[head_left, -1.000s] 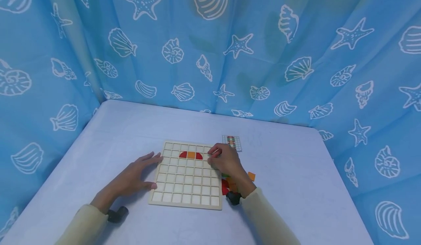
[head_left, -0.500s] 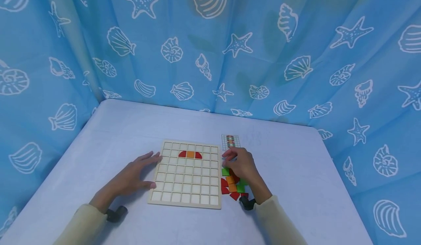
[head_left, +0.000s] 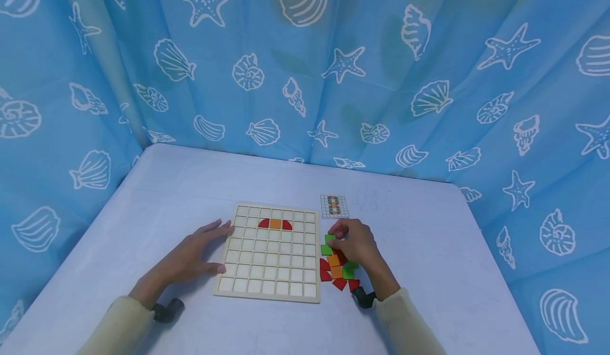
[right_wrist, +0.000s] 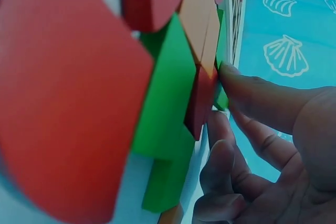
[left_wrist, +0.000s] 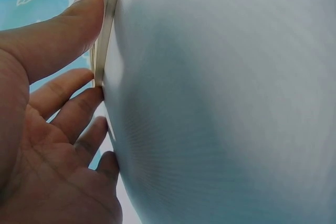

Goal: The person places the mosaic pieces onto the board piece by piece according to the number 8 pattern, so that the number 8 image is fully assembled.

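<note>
A pale wooden grid board [head_left: 267,298] lies on the table, with two red quarter-circle tiles [head_left: 264,223] and an orange square tile [head_left: 275,224] between them in its second row from the far edge. My left hand [head_left: 193,254] rests its thumb and fingertips along the board's left edge; the left wrist view shows the thumb [left_wrist: 68,30] against the rim. Right of the board, my right hand [head_left: 356,242] pinches a green square tile [head_left: 329,238] at the far end of a loose tile pile. The right wrist view has thumb and finger at that tile [right_wrist: 222,98].
The pile holds several red [head_left: 325,275], orange [head_left: 336,272] and green [head_left: 348,274] tiles beside the board's right edge. A small pattern card [head_left: 334,206] lies behind the pile. A blue shell-print curtain [head_left: 295,79] stands behind the white table [head_left: 190,180].
My right hand has moved right from over the board to the tile pile, then slightly down onto a green tile. The left hand has stayed at the board's edge.
</note>
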Demonstrator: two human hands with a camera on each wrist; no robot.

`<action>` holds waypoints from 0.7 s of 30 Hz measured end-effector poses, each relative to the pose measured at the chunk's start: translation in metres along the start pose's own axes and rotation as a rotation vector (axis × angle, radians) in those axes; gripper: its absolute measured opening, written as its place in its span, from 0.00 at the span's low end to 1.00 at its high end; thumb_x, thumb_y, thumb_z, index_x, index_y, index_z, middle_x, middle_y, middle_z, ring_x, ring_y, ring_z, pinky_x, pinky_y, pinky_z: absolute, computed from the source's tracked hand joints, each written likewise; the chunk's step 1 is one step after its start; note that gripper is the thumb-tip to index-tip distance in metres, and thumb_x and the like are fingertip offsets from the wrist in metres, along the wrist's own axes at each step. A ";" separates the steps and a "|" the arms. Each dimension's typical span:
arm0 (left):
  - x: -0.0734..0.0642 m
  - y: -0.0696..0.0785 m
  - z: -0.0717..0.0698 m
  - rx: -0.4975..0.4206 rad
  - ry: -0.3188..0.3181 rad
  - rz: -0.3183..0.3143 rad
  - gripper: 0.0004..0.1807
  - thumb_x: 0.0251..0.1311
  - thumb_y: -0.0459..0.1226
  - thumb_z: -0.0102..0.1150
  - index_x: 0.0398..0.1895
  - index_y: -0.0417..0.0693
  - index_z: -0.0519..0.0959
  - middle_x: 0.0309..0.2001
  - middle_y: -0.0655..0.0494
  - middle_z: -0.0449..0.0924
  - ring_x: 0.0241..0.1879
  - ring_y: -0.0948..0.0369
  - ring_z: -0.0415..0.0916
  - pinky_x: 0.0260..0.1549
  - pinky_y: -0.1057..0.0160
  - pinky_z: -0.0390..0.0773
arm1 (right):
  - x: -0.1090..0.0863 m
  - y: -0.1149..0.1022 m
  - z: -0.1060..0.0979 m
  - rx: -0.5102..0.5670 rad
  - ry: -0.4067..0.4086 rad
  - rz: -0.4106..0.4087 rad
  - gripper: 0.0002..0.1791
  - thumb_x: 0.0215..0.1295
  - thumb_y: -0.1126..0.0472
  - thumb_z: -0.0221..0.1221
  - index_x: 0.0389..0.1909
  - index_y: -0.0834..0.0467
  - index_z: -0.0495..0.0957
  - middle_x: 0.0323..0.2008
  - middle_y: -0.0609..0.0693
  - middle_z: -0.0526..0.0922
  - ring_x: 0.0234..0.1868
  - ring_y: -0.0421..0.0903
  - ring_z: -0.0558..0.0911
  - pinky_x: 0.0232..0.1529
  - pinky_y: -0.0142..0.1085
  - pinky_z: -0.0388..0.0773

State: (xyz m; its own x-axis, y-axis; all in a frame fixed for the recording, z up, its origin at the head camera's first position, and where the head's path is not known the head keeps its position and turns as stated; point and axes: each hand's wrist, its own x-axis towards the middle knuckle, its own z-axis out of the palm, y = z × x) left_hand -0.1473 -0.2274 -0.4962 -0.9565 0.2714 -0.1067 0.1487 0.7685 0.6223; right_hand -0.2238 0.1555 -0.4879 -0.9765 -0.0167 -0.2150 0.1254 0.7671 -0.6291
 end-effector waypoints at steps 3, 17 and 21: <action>0.000 0.001 0.000 0.002 -0.001 0.002 0.51 0.55 0.44 0.81 0.82 0.55 0.66 0.84 0.41 0.58 0.83 0.34 0.51 0.75 0.27 0.60 | 0.000 -0.001 0.000 0.006 -0.004 -0.009 0.11 0.61 0.62 0.76 0.39 0.50 0.83 0.39 0.52 0.81 0.42 0.51 0.80 0.26 0.33 0.83; -0.001 -0.002 0.000 -0.014 -0.002 0.000 0.51 0.55 0.44 0.81 0.82 0.56 0.66 0.85 0.43 0.57 0.83 0.35 0.50 0.76 0.27 0.59 | 0.004 -0.021 0.010 0.125 0.040 -0.134 0.10 0.61 0.63 0.76 0.37 0.49 0.85 0.36 0.50 0.82 0.37 0.49 0.77 0.29 0.34 0.77; 0.000 -0.003 0.001 -0.001 0.001 0.007 0.51 0.55 0.45 0.81 0.82 0.56 0.65 0.84 0.44 0.57 0.83 0.34 0.51 0.75 0.26 0.60 | 0.003 -0.030 0.017 0.142 0.018 -0.173 0.09 0.63 0.63 0.75 0.36 0.49 0.85 0.34 0.49 0.82 0.34 0.48 0.77 0.31 0.36 0.76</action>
State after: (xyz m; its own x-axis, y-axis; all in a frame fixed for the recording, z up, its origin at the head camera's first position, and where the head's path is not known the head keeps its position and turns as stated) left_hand -0.1475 -0.2289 -0.4987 -0.9557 0.2763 -0.1019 0.1549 0.7659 0.6241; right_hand -0.2279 0.1213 -0.4829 -0.9884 -0.1277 -0.0826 -0.0217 0.6557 -0.7547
